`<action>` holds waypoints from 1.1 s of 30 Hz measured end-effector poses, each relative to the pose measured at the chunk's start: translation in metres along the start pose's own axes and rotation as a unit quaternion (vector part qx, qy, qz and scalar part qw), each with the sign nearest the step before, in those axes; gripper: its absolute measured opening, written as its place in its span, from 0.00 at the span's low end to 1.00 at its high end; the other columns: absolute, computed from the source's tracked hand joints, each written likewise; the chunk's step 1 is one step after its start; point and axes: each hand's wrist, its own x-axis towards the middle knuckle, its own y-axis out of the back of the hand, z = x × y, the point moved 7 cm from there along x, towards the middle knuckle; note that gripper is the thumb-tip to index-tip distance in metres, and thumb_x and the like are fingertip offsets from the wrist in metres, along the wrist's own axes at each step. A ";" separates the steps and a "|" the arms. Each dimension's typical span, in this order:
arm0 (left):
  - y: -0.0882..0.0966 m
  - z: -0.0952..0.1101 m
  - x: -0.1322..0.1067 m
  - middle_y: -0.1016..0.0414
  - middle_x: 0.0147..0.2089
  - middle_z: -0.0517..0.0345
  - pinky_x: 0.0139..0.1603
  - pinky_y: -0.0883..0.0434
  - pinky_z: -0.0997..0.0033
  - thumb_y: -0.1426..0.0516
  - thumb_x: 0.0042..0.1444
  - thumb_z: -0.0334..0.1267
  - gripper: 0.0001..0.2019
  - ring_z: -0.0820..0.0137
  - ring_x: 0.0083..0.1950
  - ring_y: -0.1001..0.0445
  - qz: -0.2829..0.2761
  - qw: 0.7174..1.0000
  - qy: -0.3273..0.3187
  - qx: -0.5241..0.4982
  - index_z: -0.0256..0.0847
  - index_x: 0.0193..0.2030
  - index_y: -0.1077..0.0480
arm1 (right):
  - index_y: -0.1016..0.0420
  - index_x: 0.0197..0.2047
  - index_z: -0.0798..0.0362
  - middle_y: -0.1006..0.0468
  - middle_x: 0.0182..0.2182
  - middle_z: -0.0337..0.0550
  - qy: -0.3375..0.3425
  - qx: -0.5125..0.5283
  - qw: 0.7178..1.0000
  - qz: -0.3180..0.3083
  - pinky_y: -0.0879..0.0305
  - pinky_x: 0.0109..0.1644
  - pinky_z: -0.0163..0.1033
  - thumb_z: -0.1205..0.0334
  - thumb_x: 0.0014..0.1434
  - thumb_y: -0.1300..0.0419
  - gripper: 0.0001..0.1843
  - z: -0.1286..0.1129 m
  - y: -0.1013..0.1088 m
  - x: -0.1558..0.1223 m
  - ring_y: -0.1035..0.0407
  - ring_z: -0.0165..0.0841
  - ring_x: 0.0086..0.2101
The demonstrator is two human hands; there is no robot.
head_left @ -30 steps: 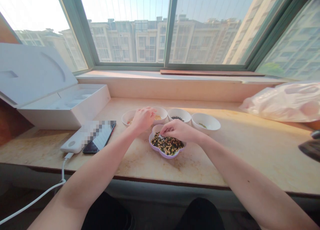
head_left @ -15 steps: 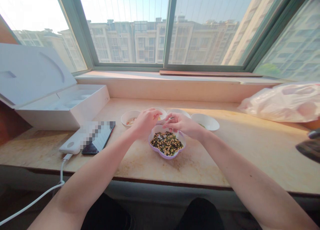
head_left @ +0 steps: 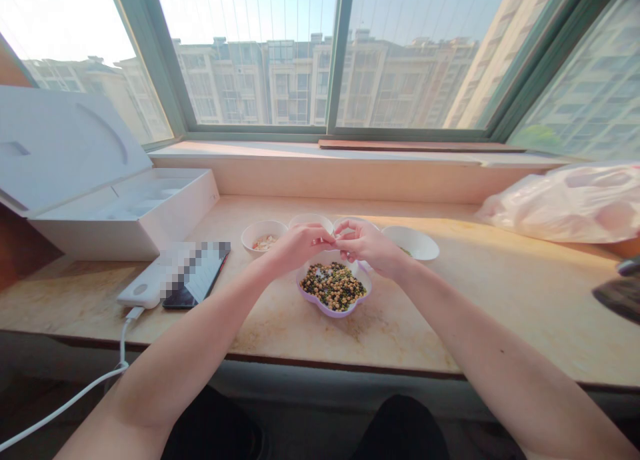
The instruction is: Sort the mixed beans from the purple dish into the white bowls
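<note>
Mixed beans point(head_left: 333, 287) in lilac dish point(head_left: 334, 311), well back from sill edge point(head_left: 350, 355). Left hand point(head_left: 300, 247), right hand point(head_left: 367, 245) pinch narrowly above the rim; any held item too small to tell.

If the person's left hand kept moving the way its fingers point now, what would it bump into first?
Most likely the right hand. The left hand points straight at it, just above the flower-shaped bowl of beans. Depth is hard to judge here, so they may already be touching.
</note>
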 end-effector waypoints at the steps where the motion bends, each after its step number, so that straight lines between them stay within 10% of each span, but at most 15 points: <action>1: 0.000 0.000 0.000 0.16 0.42 0.57 0.51 0.26 0.67 0.38 0.65 0.34 0.06 0.67 0.44 0.20 -0.004 1.000 -0.004 0.001 0.45 0.41 0.17 | 0.29 0.38 0.51 0.25 0.21 0.34 -0.001 0.008 1.000 0.000 0.38 0.26 0.33 0.52 0.40 0.21 0.28 0.000 0.000 0.000 0.31 0.29 0.23; 12: 0.007 -0.012 0.000 0.18 0.40 0.57 0.47 0.29 0.69 0.43 0.68 0.35 0.10 0.68 0.41 0.22 0.021 0.997 0.027 0.065 0.42 0.39 0.19 | 0.22 0.47 0.53 0.15 0.38 0.48 0.008 -0.085 0.996 0.015 0.27 0.30 0.38 0.67 0.57 0.36 0.13 0.002 0.002 0.000 0.24 0.34 0.29; 17: 0.016 -0.028 0.001 0.18 0.42 0.53 0.44 0.30 0.67 0.47 0.69 0.34 0.13 0.64 0.42 0.22 0.062 0.983 0.103 0.138 0.40 0.40 0.20 | 0.14 0.40 0.51 0.13 0.42 0.47 0.124 -0.403 0.906 -0.034 0.26 0.50 0.45 0.71 0.59 0.41 0.14 -0.007 -0.018 -0.006 0.20 0.42 0.42; 22: 0.015 -0.033 0.003 0.19 0.39 0.50 0.44 0.32 0.66 0.48 0.67 0.32 0.14 0.63 0.39 0.24 0.029 0.966 0.136 0.219 0.39 0.34 0.22 | 0.13 0.43 0.51 0.13 0.45 0.48 0.152 -0.497 0.846 -0.116 0.29 0.53 0.46 0.72 0.61 0.43 0.17 0.001 -0.038 -0.010 0.21 0.44 0.45; 33: 0.009 -0.037 0.003 0.18 0.49 0.50 0.50 0.31 0.63 0.49 0.69 0.34 0.15 0.60 0.49 0.21 0.017 0.963 0.148 0.225 0.40 0.48 0.20 | 0.14 0.40 0.53 0.13 0.40 0.46 0.131 -0.453 0.876 -0.105 0.29 0.51 0.45 0.73 0.60 0.39 0.12 0.004 -0.044 -0.006 0.21 0.42 0.42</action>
